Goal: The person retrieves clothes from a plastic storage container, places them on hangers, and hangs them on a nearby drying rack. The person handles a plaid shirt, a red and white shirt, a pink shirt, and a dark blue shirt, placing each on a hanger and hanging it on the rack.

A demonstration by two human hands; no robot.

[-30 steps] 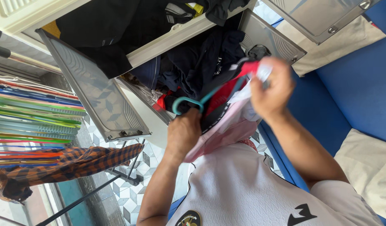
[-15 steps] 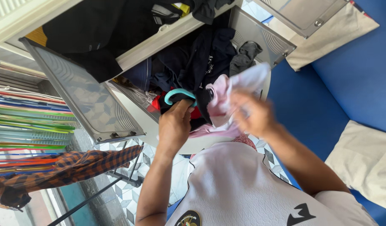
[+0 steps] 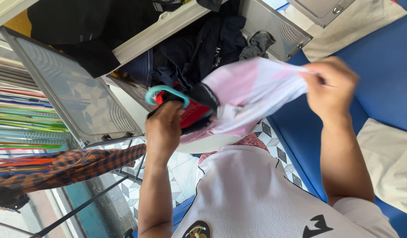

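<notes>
My left hand [image 3: 163, 130] grips a teal hanger [image 3: 164, 91] by its hook, together with the red and black collar part of a garment. My right hand [image 3: 330, 88] pinches the edge of the pink and white shirt [image 3: 252, 90] that hangs from that hanger and holds it stretched out to the right. Both hands are in front of an open locker stuffed with dark clothes [image 3: 203, 48]. The hanger's arms are hidden inside the shirt.
An open metal locker door [image 3: 75, 97] hangs at the left, another [image 3: 274, 31] at the right. Coloured hangers [image 3: 27, 123] and an orange checked shirt [image 3: 67, 165] are on a rack at left. Blue mattress [image 3: 380, 79] and beige pillows [image 3: 388, 163] lie at right.
My right hand moved from the middle of the shirt out to the right, pulling the pink fabric taut. My left hand with the hanger shifted slightly left and down.
</notes>
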